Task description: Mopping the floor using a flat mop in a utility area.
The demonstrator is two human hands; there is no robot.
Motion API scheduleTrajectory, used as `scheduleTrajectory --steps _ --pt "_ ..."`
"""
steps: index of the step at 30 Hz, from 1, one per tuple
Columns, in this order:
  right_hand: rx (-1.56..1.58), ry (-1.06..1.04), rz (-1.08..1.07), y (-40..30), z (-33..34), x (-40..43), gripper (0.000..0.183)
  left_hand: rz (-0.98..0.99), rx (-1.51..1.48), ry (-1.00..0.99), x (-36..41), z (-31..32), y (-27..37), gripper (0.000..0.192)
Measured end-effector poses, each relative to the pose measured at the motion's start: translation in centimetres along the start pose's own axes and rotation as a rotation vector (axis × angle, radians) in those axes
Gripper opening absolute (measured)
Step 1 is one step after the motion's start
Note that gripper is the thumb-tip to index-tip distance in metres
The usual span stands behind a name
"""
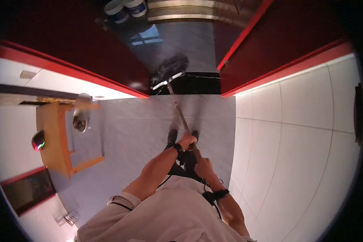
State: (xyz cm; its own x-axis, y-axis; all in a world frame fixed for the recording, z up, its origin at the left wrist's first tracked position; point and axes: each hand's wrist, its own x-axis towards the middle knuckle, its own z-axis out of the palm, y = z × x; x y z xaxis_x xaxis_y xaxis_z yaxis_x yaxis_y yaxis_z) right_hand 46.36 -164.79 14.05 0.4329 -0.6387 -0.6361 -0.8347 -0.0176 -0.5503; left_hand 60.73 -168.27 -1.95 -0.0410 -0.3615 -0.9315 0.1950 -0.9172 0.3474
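A mop with a wooden handle (181,116) runs from my hands forward to the doorway. My left hand (187,141) is closed around the handle in front of my body, with a dark band on the wrist. Closer to my waist, my right hand (203,169) grips the upper part of the same handle. The mop's white clamp bar (168,80) lies slantwise over the black stone threshold (199,84). Beyond it the dark, shaggy mop head (173,66) spreads onto the grey floor, slightly blurred.
Dark red door leaves, left (109,60) and right (278,51), flank the doorway. Two white buckets (116,10) stand past it, near light-edged steps (181,16). A wooden table (53,136) is at left; a white tiled wall (278,145) rises close at right.
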Motion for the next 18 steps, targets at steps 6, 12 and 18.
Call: scheduleTrajectory --steps 6,12,18 --pt "0.032 -0.014 0.050 2.7 2.9 -8.8 0.072 -0.148 0.169 -0.100 3.7 -0.6 -7.5 0.031" --pt "0.308 0.203 0.246 0.8 3.5 -17.6 0.066 0.363 0.096 -0.558 -1.9 5.3 -10.7 0.015" --pt "0.574 0.331 0.363 1.9 6.0 -16.0 0.064 -0.334 0.042 -0.276 -1.9 7.1 -7.0 0.013"
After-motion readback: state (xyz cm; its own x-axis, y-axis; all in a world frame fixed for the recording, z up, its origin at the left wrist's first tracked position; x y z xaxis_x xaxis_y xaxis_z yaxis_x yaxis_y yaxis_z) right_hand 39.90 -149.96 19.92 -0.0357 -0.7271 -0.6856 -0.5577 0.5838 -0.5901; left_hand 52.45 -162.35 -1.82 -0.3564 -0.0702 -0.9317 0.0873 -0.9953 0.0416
